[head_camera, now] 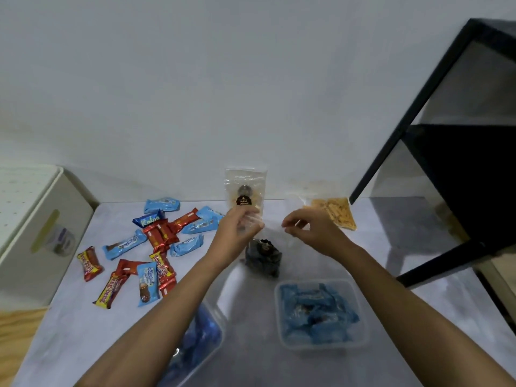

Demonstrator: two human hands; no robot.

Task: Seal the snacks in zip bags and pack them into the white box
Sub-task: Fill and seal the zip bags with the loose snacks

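Note:
Between my hands hangs a clear zip bag (264, 255) with dark snacks in its bottom. My left hand (237, 229) pinches its top left corner and my right hand (305, 226) pinches its top right edge. Loose red, yellow and blue snack bars (156, 241) lie scattered on the table to the left. The white box (33, 219) stands at the far left, with a label on its side. A clear biscuit packet (245, 191) leans on the wall behind my left hand.
A clear tub (321, 314) of blue-wrapped snacks sits at front right, another clear tub (201, 331) under my left forearm. A bag of orange crackers (335, 212) lies at the back right. A black metal shelf frame (418, 115) rises on the right.

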